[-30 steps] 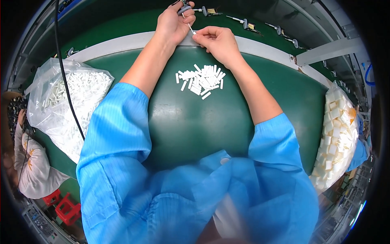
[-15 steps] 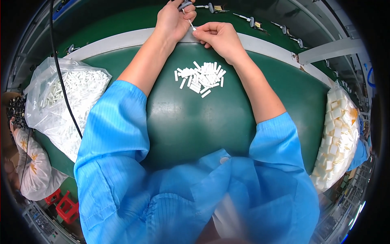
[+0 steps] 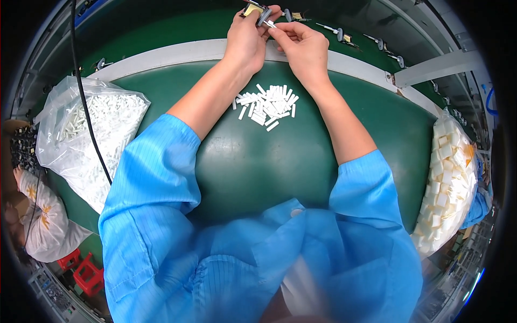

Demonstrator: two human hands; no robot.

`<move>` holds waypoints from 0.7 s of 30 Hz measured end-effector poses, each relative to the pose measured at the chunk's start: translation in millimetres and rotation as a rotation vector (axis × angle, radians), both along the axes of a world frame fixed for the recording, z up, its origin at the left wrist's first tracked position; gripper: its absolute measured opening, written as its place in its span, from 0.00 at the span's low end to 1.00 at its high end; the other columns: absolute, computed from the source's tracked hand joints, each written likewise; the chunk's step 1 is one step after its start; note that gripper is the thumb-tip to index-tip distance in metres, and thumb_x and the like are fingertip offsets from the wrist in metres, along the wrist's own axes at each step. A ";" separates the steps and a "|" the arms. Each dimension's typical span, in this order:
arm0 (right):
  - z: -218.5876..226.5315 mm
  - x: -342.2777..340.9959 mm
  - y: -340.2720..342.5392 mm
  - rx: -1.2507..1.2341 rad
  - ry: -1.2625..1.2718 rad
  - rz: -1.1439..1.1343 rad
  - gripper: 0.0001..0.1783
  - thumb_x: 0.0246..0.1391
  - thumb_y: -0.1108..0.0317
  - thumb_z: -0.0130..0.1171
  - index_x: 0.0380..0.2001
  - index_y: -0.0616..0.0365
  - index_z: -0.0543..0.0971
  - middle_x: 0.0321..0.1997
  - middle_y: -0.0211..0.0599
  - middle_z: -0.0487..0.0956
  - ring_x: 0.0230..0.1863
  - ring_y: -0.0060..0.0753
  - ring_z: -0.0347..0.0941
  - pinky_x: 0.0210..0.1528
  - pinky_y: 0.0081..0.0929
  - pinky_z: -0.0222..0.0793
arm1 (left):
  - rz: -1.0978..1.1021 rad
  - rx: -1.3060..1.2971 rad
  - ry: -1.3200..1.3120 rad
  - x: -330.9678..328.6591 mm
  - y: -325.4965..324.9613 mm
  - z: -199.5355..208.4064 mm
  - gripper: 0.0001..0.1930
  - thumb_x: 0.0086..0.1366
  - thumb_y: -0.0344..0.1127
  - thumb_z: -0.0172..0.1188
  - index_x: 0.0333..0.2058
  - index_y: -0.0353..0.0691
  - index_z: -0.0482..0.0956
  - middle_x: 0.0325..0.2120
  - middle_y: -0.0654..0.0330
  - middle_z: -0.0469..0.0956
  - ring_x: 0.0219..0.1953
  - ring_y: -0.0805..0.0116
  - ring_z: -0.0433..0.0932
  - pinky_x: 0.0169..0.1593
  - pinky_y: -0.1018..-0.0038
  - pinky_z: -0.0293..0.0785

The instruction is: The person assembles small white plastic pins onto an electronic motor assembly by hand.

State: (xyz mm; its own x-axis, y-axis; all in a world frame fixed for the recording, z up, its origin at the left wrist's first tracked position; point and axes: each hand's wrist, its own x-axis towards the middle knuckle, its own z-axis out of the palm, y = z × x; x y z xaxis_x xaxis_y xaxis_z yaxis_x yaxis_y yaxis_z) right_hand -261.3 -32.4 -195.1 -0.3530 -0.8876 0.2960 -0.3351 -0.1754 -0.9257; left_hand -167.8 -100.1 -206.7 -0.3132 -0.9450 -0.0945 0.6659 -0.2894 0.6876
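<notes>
At the far edge of the table, my left hand point(image 3: 246, 44) is closed around a small motor-like part point(image 3: 263, 16) with a grey disc and a yellow-and-black block. My right hand point(image 3: 308, 51) pinches a short white tube point(image 3: 271, 25) between thumb and fingertips, right beside the disc. Whether the tube sits on the part's shaft is too small to tell. Nearer to me, between my forearms, a loose pile of white tubes point(image 3: 273, 102) lies on the green table mat point(image 3: 264, 161).
A clear bag of white tubes point(image 3: 110, 121) lies left, with a black cable point(image 3: 86, 102) hanging across it. On the right stands a bag of whitish blocks point(image 3: 446, 183). Beyond the white rail point(image 3: 161, 58), similar parts point(image 3: 340, 35) lie in a row. Another person point(image 3: 48, 226) sits far left.
Both hands have shifted slightly right. The part has turned in my left hand, so its yellow-and-black block shows, and my right fingertips are now closer to the grey disc.
</notes>
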 end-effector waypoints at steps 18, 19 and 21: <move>31.8 33.9 35.4 0.076 0.636 0.734 0.09 0.46 0.71 0.61 0.33 0.61 0.81 0.34 0.38 0.77 0.40 0.40 0.74 0.42 0.33 0.71 | 0.063 -1.101 -1.592 25.6 -77.2 35.4 0.13 0.59 0.39 0.55 0.36 0.36 0.79 0.33 0.45 0.79 0.40 0.48 0.78 0.44 0.61 0.74; 32.6 36.9 42.0 0.074 0.635 0.737 0.09 0.46 0.71 0.61 0.33 0.61 0.81 0.34 0.38 0.77 0.40 0.40 0.74 0.42 0.33 0.71 | 0.009 -1.103 -1.563 26.5 -80.7 29.8 0.13 0.59 0.39 0.55 0.35 0.36 0.79 0.33 0.45 0.79 0.39 0.48 0.78 0.44 0.60 0.74; 33.5 40.5 51.1 0.013 0.751 0.733 0.09 0.46 0.73 0.60 0.33 0.62 0.80 0.34 0.38 0.77 0.43 0.41 0.72 0.45 0.36 0.70 | -0.071 -1.077 -1.528 28.2 -86.2 17.8 0.13 0.60 0.40 0.55 0.36 0.37 0.78 0.35 0.46 0.78 0.42 0.48 0.76 0.46 0.59 0.72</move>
